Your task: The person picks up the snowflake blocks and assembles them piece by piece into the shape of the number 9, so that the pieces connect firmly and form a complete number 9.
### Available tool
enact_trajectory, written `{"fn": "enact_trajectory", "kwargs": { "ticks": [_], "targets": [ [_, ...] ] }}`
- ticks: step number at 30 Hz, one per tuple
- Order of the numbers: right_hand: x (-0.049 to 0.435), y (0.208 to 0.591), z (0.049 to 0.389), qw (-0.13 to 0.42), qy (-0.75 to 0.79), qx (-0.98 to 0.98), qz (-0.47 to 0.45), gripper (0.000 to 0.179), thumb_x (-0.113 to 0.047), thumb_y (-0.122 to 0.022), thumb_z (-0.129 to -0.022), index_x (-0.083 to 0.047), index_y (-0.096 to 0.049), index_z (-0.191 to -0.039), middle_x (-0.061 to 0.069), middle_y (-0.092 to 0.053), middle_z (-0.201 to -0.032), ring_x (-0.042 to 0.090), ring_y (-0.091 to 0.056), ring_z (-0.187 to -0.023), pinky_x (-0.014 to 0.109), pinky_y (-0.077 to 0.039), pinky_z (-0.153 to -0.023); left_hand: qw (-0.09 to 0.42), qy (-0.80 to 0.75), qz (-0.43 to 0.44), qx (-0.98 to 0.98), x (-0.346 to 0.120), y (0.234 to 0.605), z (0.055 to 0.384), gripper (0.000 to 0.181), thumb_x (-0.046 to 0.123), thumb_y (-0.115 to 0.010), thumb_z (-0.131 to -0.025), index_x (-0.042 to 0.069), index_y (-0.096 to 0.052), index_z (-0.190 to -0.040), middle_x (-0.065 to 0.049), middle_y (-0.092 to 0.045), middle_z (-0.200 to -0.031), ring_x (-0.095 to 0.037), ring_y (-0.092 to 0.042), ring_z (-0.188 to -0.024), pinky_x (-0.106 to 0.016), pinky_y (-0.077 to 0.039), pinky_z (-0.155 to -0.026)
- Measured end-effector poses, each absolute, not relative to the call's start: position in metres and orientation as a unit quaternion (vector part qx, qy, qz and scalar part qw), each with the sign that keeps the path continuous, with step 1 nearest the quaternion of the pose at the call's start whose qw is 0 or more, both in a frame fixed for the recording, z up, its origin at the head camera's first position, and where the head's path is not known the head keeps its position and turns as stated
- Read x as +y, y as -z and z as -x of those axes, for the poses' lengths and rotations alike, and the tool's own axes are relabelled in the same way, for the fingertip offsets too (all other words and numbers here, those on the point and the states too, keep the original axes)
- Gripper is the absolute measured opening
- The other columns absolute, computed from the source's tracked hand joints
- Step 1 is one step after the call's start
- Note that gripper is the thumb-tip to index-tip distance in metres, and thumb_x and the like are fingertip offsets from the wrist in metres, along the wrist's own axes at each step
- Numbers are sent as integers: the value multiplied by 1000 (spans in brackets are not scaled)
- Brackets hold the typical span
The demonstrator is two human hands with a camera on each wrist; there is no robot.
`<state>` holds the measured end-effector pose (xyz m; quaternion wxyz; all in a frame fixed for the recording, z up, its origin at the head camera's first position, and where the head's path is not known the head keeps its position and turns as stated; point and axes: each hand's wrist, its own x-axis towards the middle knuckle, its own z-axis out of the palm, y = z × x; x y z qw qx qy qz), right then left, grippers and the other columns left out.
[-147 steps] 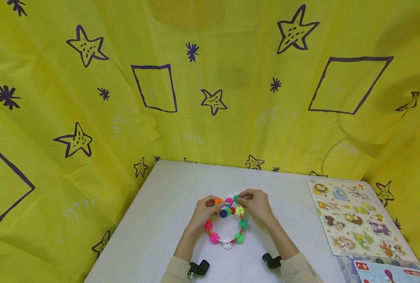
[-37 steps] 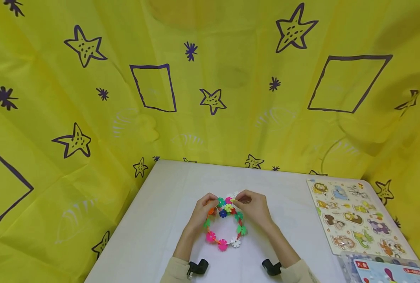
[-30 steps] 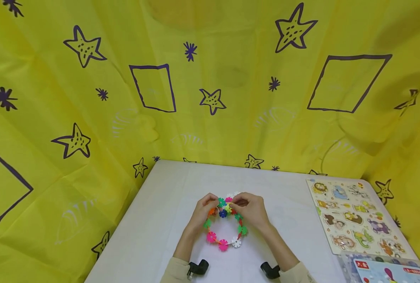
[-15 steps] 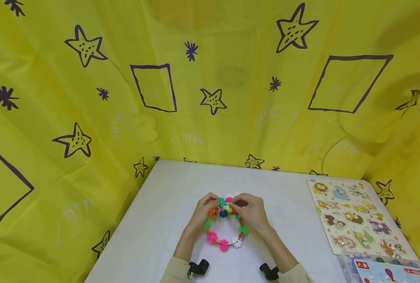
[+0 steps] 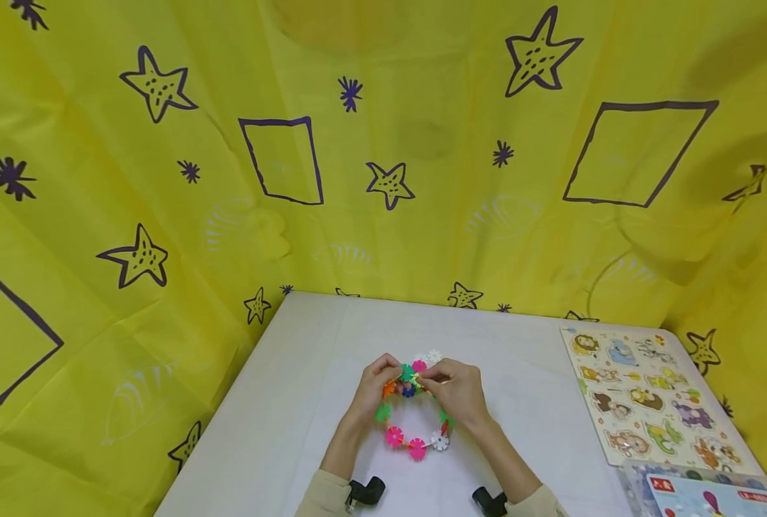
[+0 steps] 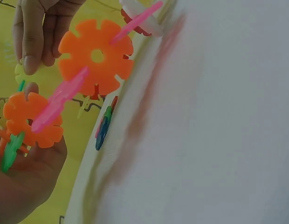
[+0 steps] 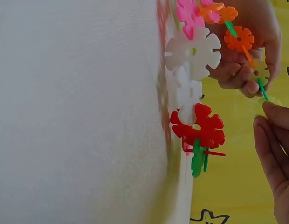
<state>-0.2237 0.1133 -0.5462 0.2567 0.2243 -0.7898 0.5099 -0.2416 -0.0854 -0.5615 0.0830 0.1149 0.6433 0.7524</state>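
A chain of interlocking flower-shaped discs (image 5: 417,449) in pink, green, white, orange and red hangs in a loop from my hands. My left hand (image 5: 365,391) grips one end of it, near a green disc (image 5: 406,372). Close on the right, my right hand (image 5: 461,393) pinches a pale yellow disc (image 7: 271,101) between thumb and fingertips. That disc meets the green one joined to the part in my left hand (image 6: 46,163). In the left wrist view, orange discs (image 6: 97,58) hang near the camera. My fingers partly hide the joint.
Several loose discs lie behind the hands, among them a white disc (image 5: 434,356) and a pink disc (image 5: 419,366). A wooden animal puzzle board (image 5: 655,402) lies at the right, with a clear plastic case (image 5: 713,495) before it. Yellow curtains (image 5: 383,237) surround the white table (image 5: 319,330).
An orange disc was at my left fingertips and a green one by my right; now green and yellow discs meet between them. My right hand has moved left and slightly nearer; the loop has turned.
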Motion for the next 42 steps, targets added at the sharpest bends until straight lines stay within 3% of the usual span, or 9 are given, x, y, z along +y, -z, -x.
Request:
{"fn": "enact_trajectory", "kwargs": {
  "ticks": [13,22,26,34,42],
  "targets": [
    [116,556,220,296,-497,-782,-232,22,7,-93,-70,-10,-80,-76,-5,-75,-75,7,-70,-65,17,-56,-61,97,-764,-113,628,-79,564,240,27,12,-56,-105,-15,-55,-103,-3,-69,-76,-13,-61,-68,-24,-55,-69],
    [116,555,219,323,-485,-775,-244,27,11,-93,-66,-10,-78,-74,-5,-74,-74,7,-69,-63,19,-56,-60,104,-775,-117,612,-79,567,239,15,13,-56,-104,7,-61,-92,-3,-70,-77,-12,-62,-68,-24,-55,-70],
    [116,553,219,337,-480,-773,-243,27,12,-93,-66,-9,-78,-74,-4,-74,-75,8,-70,-63,19,-57,-60,103,-780,-123,605,-78,568,239,14,14,-57,-104,8,-61,-92,-3,-70,-77,-12,-63,-69,-24,-54,-70],
    [122,549,223,305,-492,-766,-279,28,16,-91,-66,-7,-77,-75,-4,-73,-74,11,-70,-64,18,-57,-62,101,-776,-122,610,-77,567,239,18,15,-57,-104,1,-60,-93,-4,-71,-76,-14,-63,-68,-26,-54,-70],
    [126,543,225,272,-491,-773,-295,28,16,-90,-67,-7,-77,-74,-3,-73,-73,9,-69,-66,17,-56,-61,116,-775,-110,611,-76,564,237,16,14,-56,-104,6,-60,-91,-3,-72,-76,-14,-64,-69,-27,-54,-72]
  ]
}}
